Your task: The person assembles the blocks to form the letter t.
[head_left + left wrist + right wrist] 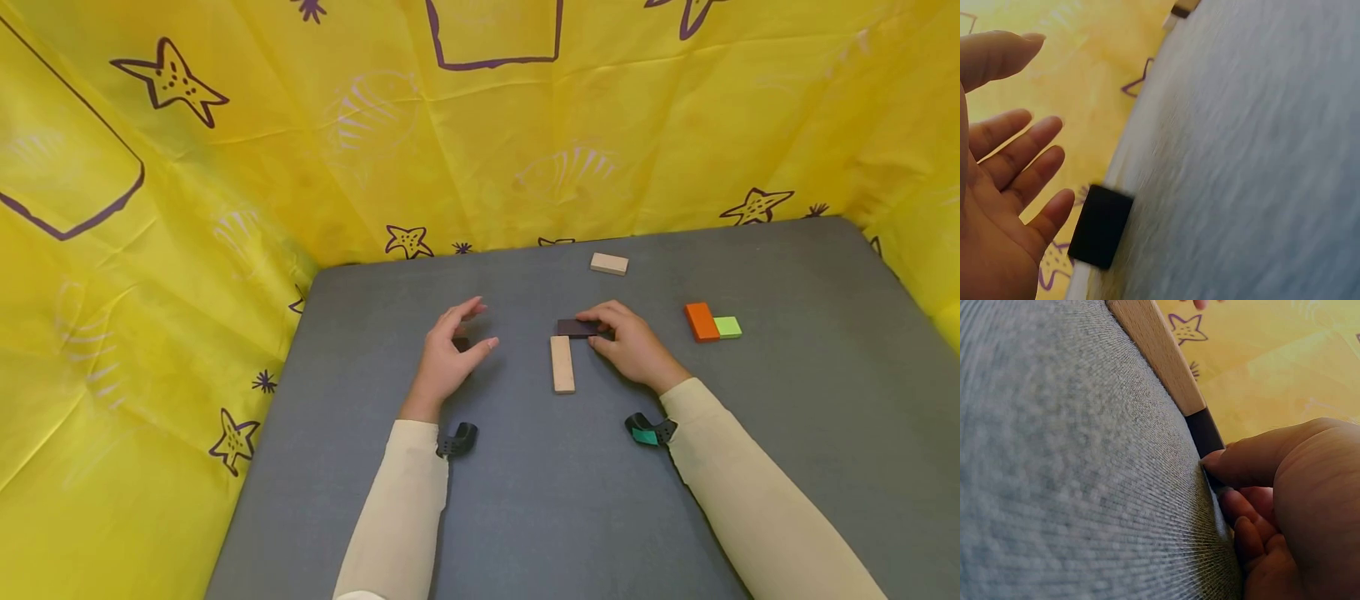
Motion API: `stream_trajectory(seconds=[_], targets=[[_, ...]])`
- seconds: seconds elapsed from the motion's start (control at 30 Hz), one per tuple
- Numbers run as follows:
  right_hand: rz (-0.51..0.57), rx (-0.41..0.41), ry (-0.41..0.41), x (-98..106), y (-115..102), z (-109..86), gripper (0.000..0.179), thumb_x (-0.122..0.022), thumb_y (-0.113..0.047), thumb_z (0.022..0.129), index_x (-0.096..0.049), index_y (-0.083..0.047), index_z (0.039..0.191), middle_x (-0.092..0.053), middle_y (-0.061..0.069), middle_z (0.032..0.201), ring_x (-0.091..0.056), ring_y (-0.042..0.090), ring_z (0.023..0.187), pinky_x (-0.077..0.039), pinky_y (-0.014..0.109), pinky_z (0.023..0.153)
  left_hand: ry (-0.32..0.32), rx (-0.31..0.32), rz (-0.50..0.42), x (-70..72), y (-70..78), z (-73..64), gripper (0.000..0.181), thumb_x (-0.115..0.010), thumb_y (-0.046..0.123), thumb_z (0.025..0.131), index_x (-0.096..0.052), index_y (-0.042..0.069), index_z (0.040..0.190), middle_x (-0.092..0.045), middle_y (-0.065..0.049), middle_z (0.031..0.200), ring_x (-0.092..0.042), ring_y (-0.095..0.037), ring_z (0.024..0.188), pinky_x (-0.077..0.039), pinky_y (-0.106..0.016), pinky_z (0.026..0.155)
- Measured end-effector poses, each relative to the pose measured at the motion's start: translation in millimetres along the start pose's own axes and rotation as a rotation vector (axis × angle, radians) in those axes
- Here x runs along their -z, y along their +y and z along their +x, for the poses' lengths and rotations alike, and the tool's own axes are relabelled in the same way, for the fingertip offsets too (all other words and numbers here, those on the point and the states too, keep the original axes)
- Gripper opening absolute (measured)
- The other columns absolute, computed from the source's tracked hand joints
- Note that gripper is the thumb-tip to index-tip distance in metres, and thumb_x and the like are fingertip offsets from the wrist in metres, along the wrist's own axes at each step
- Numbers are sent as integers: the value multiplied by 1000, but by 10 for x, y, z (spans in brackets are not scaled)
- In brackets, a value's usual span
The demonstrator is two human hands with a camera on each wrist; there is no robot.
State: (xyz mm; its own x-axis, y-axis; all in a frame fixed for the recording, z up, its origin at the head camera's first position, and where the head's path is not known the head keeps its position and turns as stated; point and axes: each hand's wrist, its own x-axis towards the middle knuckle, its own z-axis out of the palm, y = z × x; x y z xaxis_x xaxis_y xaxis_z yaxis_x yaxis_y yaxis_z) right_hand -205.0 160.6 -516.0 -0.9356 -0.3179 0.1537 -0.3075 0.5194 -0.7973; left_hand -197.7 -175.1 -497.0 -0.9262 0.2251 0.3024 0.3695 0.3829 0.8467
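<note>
In the head view my right hand (630,346) pinches the right end of a dark block (572,328) that lies flat on the table. A plain wooden block (562,365) lies lengthwise just in front of it, its far end meeting the dark block's left part. The right wrist view shows thumb and fingers on the dark block (1205,432), with the wooden block (1163,356) against it. To the left, my left hand (447,350) is held with fingers spread and nothing in its grasp. Another dark block (1101,226) lies beside that hand, mostly hidden behind it in the head view.
At the back of the grey table (510,500) lies a second wooden block (609,264). Right of my right hand, an orange block (702,322) sits against a light green block (727,327). Yellow printed cloth (480,167) hangs along the table's back and sides.
</note>
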Motion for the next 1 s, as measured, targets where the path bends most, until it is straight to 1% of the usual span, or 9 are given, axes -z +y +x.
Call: stream_trajectory(seconds=[0.03, 0.17, 0.4, 0.57, 0.7, 0.8, 0.87, 0.93, 1.0], targets=[[1, -1, -1, 1, -2, 1, 37, -70, 7, 101, -72, -1, 138, -63, 17, 130, -58, 34, 108, -45, 49, 94, 11, 5, -3, 26, -15, -4, 69, -88, 14, 95, -60, 11, 158, -66, -9, 145, -55, -23, 135, -46, -57, 107], [2, -9, -3, 4, -7, 5, 37, -70, 6, 101, -73, -1, 138, -63, 17, 130, -58, 34, 108, -45, 50, 95, 44, 20, -20, 125, -73, -22, 72, -91, 13, 93, -59, 10, 158, -66, -9, 146, -54, -28, 135, -44, -61, 107], [4, -10, -2, 2, -9, 2, 37, -69, 7, 101, -73, -1, 137, -63, 17, 130, -58, 34, 109, -45, 50, 95, 44, 91, 34, 283, -220, -65, 77, -91, 18, 93, -55, 7, 160, -62, -11, 151, -52, -22, 141, -40, -57, 111], [-1, -10, -3, 3, -10, -6, 37, -70, 7, 101, -73, -1, 137, -63, 17, 131, -58, 34, 109, -45, 50, 96, 42, 165, 53, 315, -286, -102, 86, -93, 22, 90, -50, 6, 163, -61, -9, 151, -50, -24, 143, -37, -53, 116], [-2, -9, 0, 5, -9, -7, 37, -70, 6, 101, -73, -1, 137, -63, 17, 131, -58, 34, 109, -45, 50, 96, 16, 197, 104, 298, -314, -116, 92, -95, 26, 88, -48, 7, 164, -60, -6, 148, -49, -25, 139, -35, -49, 119], [-3, -9, -1, -1, -6, -6, 37, -70, 6, 102, -73, -1, 138, -63, 17, 131, -58, 34, 109, -45, 50, 95, 7, 199, 150, 288, -313, -123, 93, -97, 28, 85, -50, 8, 163, -60, -7, 139, -48, -28, 131, -39, -50, 114], [-3, -15, -4, -5, 0, -5, 37, -70, 6, 102, -72, -2, 138, -63, 17, 131, -57, 34, 109, -44, 50, 95, 3, 207, 197, 286, -308, -129, 92, -97, 33, 85, -52, 9, 162, -59, -7, 129, -47, -29, 122, -41, -50, 107], [-3, -18, -6, -6, 1, -4, 37, -70, 6, 102, -72, -2, 138, -63, 17, 131, -57, 34, 110, -44, 50, 95, -10, 216, 239, 283, -304, -132, 91, -97, 37, 85, -54, 11, 160, -56, -7, 118, -45, -28, 113, -38, -50, 101], [-4, -22, -9, -6, 2, -4, 37, -69, 5, 103, -72, -2, 139, -63, 17, 131, -57, 34, 110, -44, 50, 96, -26, 221, 271, 281, -296, -136, 91, -98, 41, 84, -56, 13, 159, -54, -6, 108, -45, -27, 105, -32, -49, 98]])
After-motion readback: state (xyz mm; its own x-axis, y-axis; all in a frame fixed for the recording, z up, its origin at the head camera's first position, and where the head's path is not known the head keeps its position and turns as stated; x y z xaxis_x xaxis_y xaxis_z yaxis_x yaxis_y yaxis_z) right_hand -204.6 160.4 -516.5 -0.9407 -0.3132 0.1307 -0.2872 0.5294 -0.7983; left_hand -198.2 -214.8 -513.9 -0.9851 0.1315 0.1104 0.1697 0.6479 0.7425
